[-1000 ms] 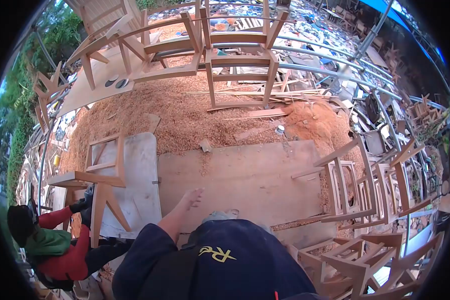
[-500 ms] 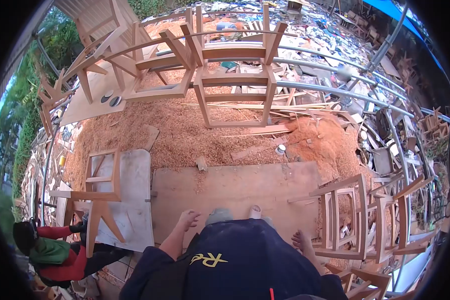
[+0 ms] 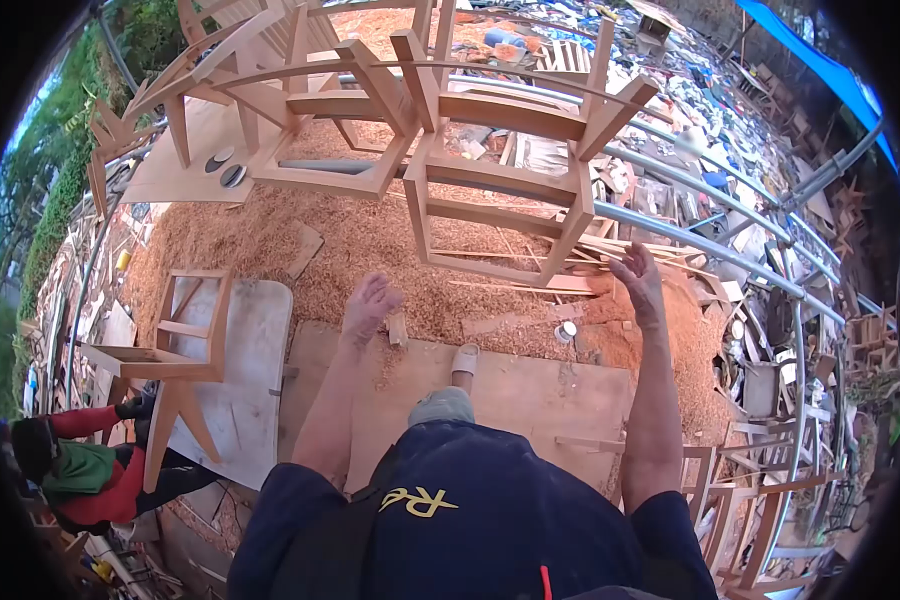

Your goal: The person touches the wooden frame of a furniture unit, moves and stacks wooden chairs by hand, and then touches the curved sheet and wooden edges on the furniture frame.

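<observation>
Both of my arms reach forward with nothing held. My left hand (image 3: 372,308) hovers over the wood shavings, slightly blurred, its fingers apart. Just beyond my right hand (image 3: 640,285) stands a wooden chair frame (image 3: 505,184), its seat frame and legs of pale bare wood; the fingers are curved and apart, near the frame's lower right corner but not visibly touching it. The chair frame rests against a metal rail (image 3: 690,233). A second chair frame (image 3: 370,184) sits close on its left.
Wood shavings (image 3: 300,230) cover the ground ahead, before a plywood sheet (image 3: 510,400) under my feet. A co-worker (image 3: 90,455) sits at left by a board (image 3: 245,390) and a chair frame (image 3: 205,335). More chair frames (image 3: 715,490) stand at right; a white cup (image 3: 566,331) lies ahead.
My two hands have risen from beside my body and stretched forward, toward the chair frames. One foot has stepped ahead, and the view has shifted closer to the rail.
</observation>
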Available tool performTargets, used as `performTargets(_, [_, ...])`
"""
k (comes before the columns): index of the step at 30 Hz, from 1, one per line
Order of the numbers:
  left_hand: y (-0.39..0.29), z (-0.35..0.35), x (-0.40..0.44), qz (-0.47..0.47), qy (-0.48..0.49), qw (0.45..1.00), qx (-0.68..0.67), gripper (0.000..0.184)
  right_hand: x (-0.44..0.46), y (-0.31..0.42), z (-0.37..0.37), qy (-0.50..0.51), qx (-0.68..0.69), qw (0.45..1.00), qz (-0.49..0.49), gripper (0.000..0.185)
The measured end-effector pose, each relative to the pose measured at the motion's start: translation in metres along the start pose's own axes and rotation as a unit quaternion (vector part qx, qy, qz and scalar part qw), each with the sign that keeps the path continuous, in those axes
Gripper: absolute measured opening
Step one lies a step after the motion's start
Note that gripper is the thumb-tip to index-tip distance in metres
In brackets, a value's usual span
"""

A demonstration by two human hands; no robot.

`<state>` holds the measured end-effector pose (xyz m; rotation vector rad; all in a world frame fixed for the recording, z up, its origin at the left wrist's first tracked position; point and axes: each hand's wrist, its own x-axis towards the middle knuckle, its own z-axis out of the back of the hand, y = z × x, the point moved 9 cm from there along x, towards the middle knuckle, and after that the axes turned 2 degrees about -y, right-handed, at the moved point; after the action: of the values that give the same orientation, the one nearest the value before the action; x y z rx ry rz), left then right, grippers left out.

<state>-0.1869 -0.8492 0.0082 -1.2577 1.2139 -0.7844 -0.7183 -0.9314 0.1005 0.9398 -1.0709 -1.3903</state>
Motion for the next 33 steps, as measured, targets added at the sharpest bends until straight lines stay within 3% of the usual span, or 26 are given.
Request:
performTargets(3, [-0.096, -0.055, 0.076, -0.092, 0.048, 0.994, -0.039, 0.095, 0.082, 0.050, 0.000, -0.046, 0.031, 0.998, 0.033, 0.101])
performTargets(5, [-0.137, -0.082, 0.132, -0.126, 0.065, 0.990, -0.024, 0.100, 0.128, 0.065, 0.005, -0.089, -0.037, 0.993, 0.071, 0.089])
performTargets(11, [-0.200, -0.131, 0.262, -0.189, 0.042, 0.981, -0.020, 0.116, 0.216, 0.061, 0.008, -0.150, -0.048, 0.986, 0.060, 0.104])
performTargets(12, [-0.198, -0.129, 0.290, -0.200, 0.009, 0.980, 0.013, 0.114, 0.226, 0.061, 0.007, -0.157, -0.042, 0.985, 0.057, 0.104])
performTargets(15, [-0.245, -0.157, 0.291, -0.207, 0.047, 0.977, -0.018, 0.102, 0.248, 0.074, -0.005, -0.141, 0.044, 0.987, 0.068, 0.114])
performTargets(18, [-0.242, -0.158, 0.334, -0.220, 0.010, 0.975, 0.039, 0.074, 0.273, 0.078, -0.009, -0.106, 0.084, 0.983, 0.127, 0.094])
performTargets(20, [-0.241, -0.156, 0.351, -0.220, -0.004, 0.975, 0.026, 0.055, 0.283, 0.079, -0.008, -0.110, 0.098, 0.980, 0.136, 0.073])
performTargets(22, [-0.248, -0.156, 0.363, -0.241, -0.014, 0.970, -0.038, 0.035, 0.297, 0.076, -0.009, -0.113, 0.082, 0.980, 0.144, 0.067])
performTargets(25, [-0.248, -0.155, 0.370, -0.208, -0.023, 0.977, -0.050, 0.032, 0.309, 0.074, -0.004, -0.132, 0.074, 0.976, 0.159, 0.054])
performTargets(28, [-0.261, -0.158, 0.354, -0.292, -0.026, 0.955, -0.048, 0.031, 0.318, 0.084, 0.000, -0.136, 0.114, 0.956, 0.234, 0.052])
performTargets(31, [-0.250, -0.162, 0.320, -0.260, -0.072, 0.962, 0.047, 0.038, 0.320, 0.071, 0.016, -0.081, 0.195, 0.954, 0.213, 0.051])
performTargets(33, [-0.245, -0.172, 0.295, -0.271, -0.043, 0.962, 0.019, 0.043, 0.302, 0.080, 0.027, -0.074, 0.161, 0.963, 0.203, 0.049])
